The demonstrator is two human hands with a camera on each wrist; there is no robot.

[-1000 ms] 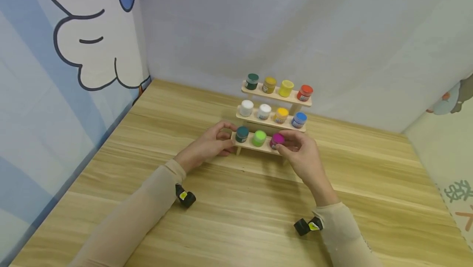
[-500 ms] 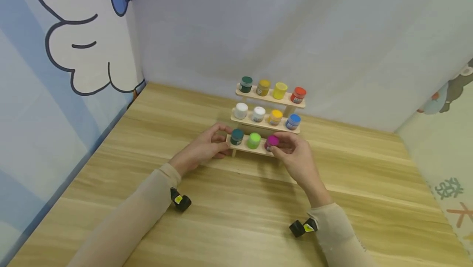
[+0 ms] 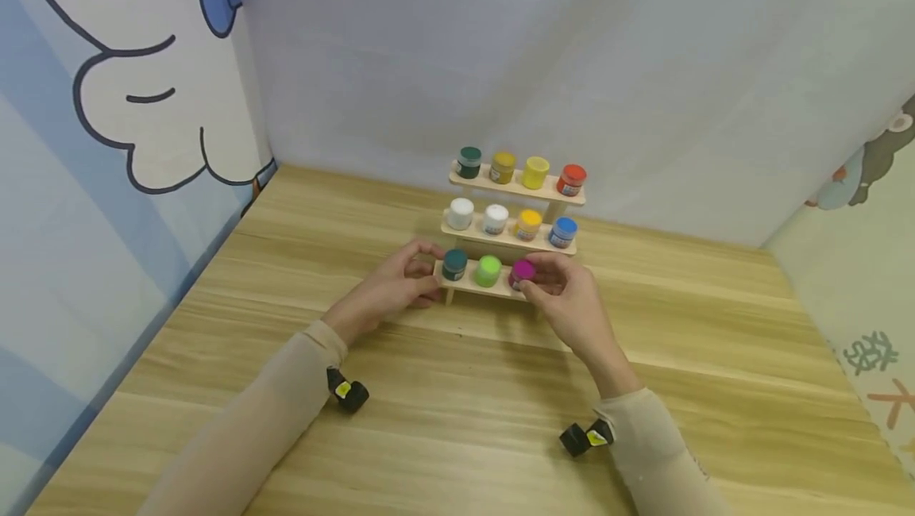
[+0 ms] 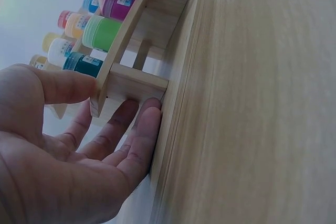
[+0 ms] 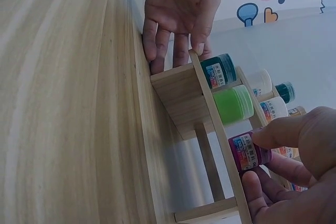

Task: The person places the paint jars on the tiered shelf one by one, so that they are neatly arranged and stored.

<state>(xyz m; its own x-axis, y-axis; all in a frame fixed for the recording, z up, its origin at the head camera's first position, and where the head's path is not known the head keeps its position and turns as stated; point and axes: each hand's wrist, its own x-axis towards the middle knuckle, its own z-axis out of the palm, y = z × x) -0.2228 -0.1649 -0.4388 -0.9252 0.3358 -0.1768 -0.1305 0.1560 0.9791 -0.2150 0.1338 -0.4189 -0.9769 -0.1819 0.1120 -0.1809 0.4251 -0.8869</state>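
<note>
A three-tier wooden rack (image 3: 472, 283) holds small paint jars, each tier carrying a row. At the left end of the lowest tier, my left hand (image 3: 386, 287) holds the rack, its thumb on the shelf end and its fingers against the side panel (image 4: 137, 81). My right hand (image 3: 577, 306) pinches a magenta paint jar (image 5: 244, 151) between thumb and fingers; the jar is upright on the right part of that tier. Left of it stand a light green jar (image 3: 488, 271) and a dark teal jar (image 3: 454, 265).
The middle tier bears two white jars, an orange jar (image 3: 528, 224) and a blue jar (image 3: 563, 232). On top are dark green, ochre, yellow and red (image 3: 572, 179) jars. A pale curtain (image 3: 429, 63) hangs behind the wooden table (image 3: 457, 421).
The head view has shifted slightly, so the scene sits a little further left. Both hands keep their places at the rack and the magenta jar.
</note>
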